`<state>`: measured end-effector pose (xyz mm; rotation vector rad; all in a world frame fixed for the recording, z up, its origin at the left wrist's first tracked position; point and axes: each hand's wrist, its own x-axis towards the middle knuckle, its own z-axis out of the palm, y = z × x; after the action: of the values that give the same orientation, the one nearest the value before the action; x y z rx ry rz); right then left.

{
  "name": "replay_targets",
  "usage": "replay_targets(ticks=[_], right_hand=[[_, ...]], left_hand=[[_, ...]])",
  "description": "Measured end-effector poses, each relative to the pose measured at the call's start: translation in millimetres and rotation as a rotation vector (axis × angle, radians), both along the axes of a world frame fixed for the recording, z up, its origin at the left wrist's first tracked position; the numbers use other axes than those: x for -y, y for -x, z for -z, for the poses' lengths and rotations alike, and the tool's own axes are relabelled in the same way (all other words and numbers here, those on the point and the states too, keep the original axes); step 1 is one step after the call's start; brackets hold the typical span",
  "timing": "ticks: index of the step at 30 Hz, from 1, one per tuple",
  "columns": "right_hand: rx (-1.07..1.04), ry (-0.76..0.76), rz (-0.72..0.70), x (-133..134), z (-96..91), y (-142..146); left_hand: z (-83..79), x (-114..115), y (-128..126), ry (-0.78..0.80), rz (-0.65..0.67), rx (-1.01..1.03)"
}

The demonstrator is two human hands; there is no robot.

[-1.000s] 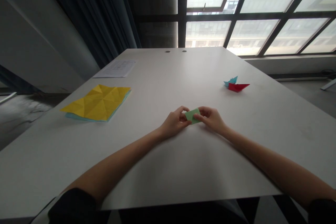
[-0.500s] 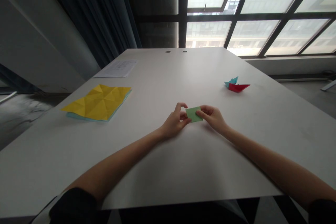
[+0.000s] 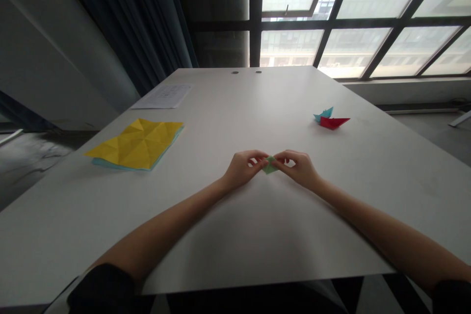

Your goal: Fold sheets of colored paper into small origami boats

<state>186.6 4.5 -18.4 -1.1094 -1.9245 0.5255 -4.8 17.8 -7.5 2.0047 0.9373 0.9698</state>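
Green paper (image 3: 270, 169) is pinched, thumb to fingers, by the left hand (image 3: 243, 167) and right hand (image 3: 300, 168), just below the frame's centre. Uneven pulling could tear or skew it. Beyond, a yellow sheet (image 3: 142, 143) lies mid-left, a red boat (image 3: 333, 123) mid-right.

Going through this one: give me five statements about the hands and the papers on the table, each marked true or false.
1. The left hand and right hand both grip the green paper. True.
2. The yellow sheet lies beneath the blue sheet. False: it lies on top.
3. The red folded paper sits nearer the person than the light-blue folded paper. True.
4. The printed white sheet lies on the person's right. False: it lies on the left.
5. The yellow sheet shows creases. True.
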Motion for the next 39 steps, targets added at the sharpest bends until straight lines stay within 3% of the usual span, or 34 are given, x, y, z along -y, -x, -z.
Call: replay_targets(ticks=[9,27,39], right_hand=[[0.016,-0.131,-0.035,3,-3.7,0],[-0.13,-0.09,0.002,0,-1.0,-1],[-0.079,-0.038,-0.046,-1,2.5,-1]], left_hand=[[4.7,1,0,-0.094,-0.069,0.006],[6.4,1,0,-0.09,-0.105,0.088],[12.1,-3,4,-0.331,-0.057,0.004]])
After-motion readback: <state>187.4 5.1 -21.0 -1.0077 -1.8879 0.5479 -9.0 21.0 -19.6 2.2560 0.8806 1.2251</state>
